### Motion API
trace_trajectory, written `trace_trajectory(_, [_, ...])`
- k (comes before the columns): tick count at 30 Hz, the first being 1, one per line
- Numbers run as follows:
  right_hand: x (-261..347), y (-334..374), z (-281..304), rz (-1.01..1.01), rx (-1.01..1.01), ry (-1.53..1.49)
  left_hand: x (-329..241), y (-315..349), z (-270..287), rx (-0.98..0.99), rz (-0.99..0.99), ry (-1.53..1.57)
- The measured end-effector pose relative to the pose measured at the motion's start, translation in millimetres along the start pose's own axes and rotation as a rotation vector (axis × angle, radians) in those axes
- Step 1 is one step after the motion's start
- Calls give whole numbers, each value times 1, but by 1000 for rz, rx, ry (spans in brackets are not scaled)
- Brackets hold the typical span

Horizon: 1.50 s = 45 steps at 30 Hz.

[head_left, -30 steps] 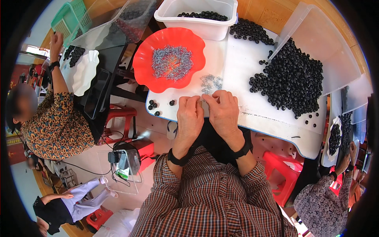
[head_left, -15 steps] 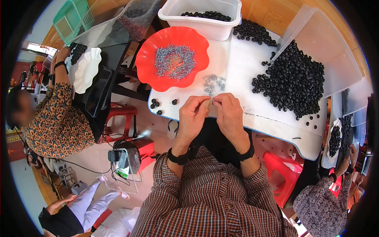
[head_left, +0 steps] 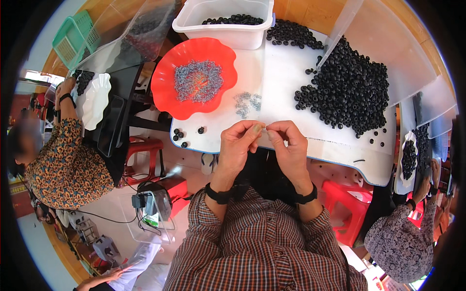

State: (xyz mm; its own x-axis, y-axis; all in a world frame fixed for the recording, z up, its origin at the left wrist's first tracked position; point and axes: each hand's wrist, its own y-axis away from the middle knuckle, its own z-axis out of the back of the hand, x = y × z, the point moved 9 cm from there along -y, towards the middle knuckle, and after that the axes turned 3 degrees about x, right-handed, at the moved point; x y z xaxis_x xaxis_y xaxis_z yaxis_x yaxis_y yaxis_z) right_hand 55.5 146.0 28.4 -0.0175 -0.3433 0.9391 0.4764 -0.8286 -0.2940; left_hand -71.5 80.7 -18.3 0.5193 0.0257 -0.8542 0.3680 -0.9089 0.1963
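My left hand (head_left: 239,145) and my right hand (head_left: 289,145) meet over the near edge of the white table (head_left: 272,104). Thumbs and fingers of both pinch a tiny pale, see-through piece (head_left: 264,129); its exact kind is too small to make out. Just beyond my fingertips lies a little scatter of small clear-grey pieces (head_left: 247,103). More of these fill the middle of a red wavy-edged dish (head_left: 162,82) to the left. On the right spreads a big heap of black round parts (head_left: 352,87), with holes showing in some.
A white tub (head_left: 223,36) holding black parts stands at the back. Beside the heap, a clear plastic bin (head_left: 403,58) lies tipped. Several loose black parts (head_left: 179,135) sit at the left corner. People work at both sides; a red stool (head_left: 347,213) stands at right.
My hands have drawn slightly toward me, with the fingertips a little farther apart, so the pale piece shows better. The whole view has shifted. A person at lower left is now mostly out of view.
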Motion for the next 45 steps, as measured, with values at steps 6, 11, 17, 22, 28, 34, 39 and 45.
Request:
trace_trajectory(6, [-17, 6, 8, -282, 31, -226, 5, -3, -20, 31, -17, 44])
trace_trajectory(11, [-22, 8, 11, -329, 63, -299, 5, -4, -30, 41, -59, -79])
trace_trajectory(17, [-29, 12, 14, -415, 55, -362, -1, -2, -36, -19, -157, -276])
trace_trajectory(22, [-15, 9, 25, -169, -58, 9, -7, 0, -40, -80, -289, -396])
trace_trajectory(28, [16, 5, 26, 142, -126, 319, 6, -4, -34, -140, -78, -328])
trace_trajectory(34, [2, 7, 30, -14, -108, 124, 23, -8, -39, -59, 30, 40])
trace_trajectory(39, [-26, 13, 29, -312, -39, -192, 12, -8, -47, -40, -57, -90])
trace_trajectory(45, [-32, 13, 28, -377, 20, -320, -9, -4, -56, 0, -250, -379])
